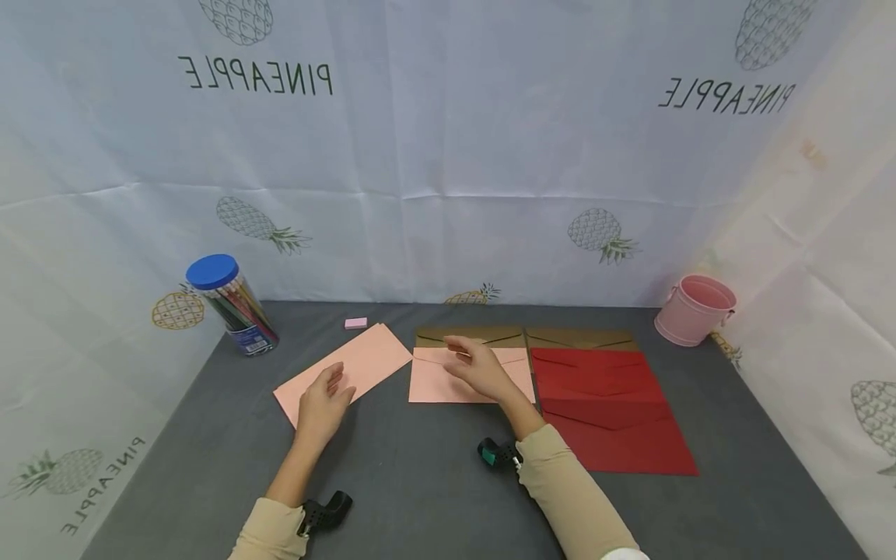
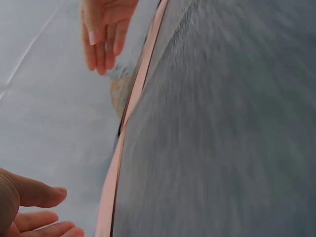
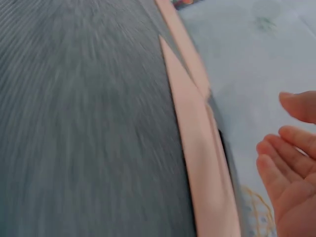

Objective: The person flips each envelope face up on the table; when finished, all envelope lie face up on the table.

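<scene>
My left hand [image 1: 322, 406], its fingers relaxed and holding nothing, hovers over the near side of a slanted stack of pink envelopes [image 1: 371, 355]. To the right, above a pink envelope [image 1: 435, 385] lying straight with its flap line showing, is my right hand [image 1: 484, 372], fingers loosely extended and nothing in them. Both palms face inward, thumbs apart from the fingers, in the wrist views. Gold envelopes [image 1: 581, 339] lie behind in a row, partly covered. Red envelopes [image 1: 616, 443] overlap one another to the right of my right hand.
A blue-lidded jar of pencils [image 1: 241, 311] stands at the back left, and a small pink block [image 1: 355, 323] lies near the back edge. A pink bucket [image 1: 689, 315] is at the back right. Pineapple-print cloth [image 1: 448, 155] hangs behind the grey table [image 1: 420, 498].
</scene>
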`<action>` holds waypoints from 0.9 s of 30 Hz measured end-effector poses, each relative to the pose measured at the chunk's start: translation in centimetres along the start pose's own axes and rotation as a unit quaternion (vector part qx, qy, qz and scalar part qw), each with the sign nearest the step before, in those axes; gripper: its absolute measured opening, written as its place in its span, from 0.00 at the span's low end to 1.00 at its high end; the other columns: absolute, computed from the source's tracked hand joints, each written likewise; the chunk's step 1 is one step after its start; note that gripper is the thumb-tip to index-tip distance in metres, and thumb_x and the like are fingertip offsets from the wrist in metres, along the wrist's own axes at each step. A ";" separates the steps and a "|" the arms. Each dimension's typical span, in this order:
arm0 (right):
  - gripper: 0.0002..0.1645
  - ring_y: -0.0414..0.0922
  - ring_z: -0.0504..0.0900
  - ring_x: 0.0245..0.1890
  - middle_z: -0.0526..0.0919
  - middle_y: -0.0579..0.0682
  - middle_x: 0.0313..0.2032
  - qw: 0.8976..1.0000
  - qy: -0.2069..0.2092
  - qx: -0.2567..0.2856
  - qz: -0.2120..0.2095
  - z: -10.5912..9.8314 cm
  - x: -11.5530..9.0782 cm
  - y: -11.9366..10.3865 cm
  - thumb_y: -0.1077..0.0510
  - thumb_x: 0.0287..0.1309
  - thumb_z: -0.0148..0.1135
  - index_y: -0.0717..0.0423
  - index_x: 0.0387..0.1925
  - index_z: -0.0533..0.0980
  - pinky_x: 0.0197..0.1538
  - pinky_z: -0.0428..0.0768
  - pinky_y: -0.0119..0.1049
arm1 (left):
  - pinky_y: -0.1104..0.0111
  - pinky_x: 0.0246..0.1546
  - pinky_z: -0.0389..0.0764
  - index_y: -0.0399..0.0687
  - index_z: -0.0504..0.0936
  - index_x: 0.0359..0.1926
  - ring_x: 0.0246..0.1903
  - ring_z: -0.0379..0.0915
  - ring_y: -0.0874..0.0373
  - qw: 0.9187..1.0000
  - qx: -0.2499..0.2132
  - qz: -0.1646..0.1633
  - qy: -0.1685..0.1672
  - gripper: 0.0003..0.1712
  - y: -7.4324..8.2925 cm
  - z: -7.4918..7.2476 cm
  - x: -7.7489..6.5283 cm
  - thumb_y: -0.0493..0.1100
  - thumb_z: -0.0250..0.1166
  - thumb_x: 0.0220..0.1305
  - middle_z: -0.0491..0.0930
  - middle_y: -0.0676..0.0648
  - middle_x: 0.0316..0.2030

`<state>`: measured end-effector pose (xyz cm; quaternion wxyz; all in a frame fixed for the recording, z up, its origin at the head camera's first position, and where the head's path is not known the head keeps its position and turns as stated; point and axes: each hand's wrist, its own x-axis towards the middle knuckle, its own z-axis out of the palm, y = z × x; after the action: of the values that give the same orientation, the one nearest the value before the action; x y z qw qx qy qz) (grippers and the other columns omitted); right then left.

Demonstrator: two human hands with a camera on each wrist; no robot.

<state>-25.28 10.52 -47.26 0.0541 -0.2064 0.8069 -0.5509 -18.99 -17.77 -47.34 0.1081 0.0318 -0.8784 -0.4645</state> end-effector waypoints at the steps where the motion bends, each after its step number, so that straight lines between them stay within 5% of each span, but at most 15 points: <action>1: 0.32 0.55 0.67 0.65 0.69 0.61 0.63 1.000 -0.014 0.000 -0.003 0.5 0.4 -0.1 0.61 0.61 0.60 0.63 0.65 0.65 0.66 0.67 0.46 | 0.54 0.59 0.72 0.29 0.68 0.61 0.58 0.69 0.36 1.000 0.003 -0.007 0.006 0.29 -0.2 -0.5 -0.2 0.32 0.63 0.59 0.71 0.29 0.58; 9: 0.32 0.56 0.65 0.66 0.66 0.62 0.66 0.995 -0.095 0.015 0.011 3.8 3.3 -1.3 0.62 0.64 0.56 0.65 0.67 0.60 0.65 0.69 0.47 | 0.47 0.60 0.68 0.31 0.63 0.65 0.60 0.65 0.34 0.997 0.032 -0.056 0.043 0.31 -1.9 -3.0 -0.9 0.35 0.60 0.61 0.66 0.28 0.61; 18: 0.34 0.50 0.64 0.68 0.65 0.56 0.67 0.992 -0.108 -0.023 0.068 5.5 5.8 -1.7 0.59 0.64 0.56 0.59 0.69 0.59 0.66 0.68 0.42 | 0.42 0.65 0.54 0.25 0.60 0.64 0.65 0.52 0.31 0.990 0.052 -0.063 0.112 0.35 -3.1 -3.5 -1.3 0.33 0.60 0.58 0.59 0.25 0.63; 27: 0.34 0.51 0.64 0.68 0.65 0.58 0.67 0.989 -0.108 -0.070 0.069 6.3 6.3 -1.8 0.60 0.64 0.57 0.62 0.69 0.59 0.65 0.69 0.44 | 0.42 0.64 0.56 0.25 0.58 0.65 0.63 0.55 0.30 0.989 0.046 -0.092 0.109 0.35 -3.6 -3.4 -1.7 0.35 0.58 0.59 0.61 0.24 0.63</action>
<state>-28.57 2.01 -47.21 0.1640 -0.2122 0.8452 -0.4623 -16.73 -22.35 -48.74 0.1588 0.1679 -0.8750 -0.4253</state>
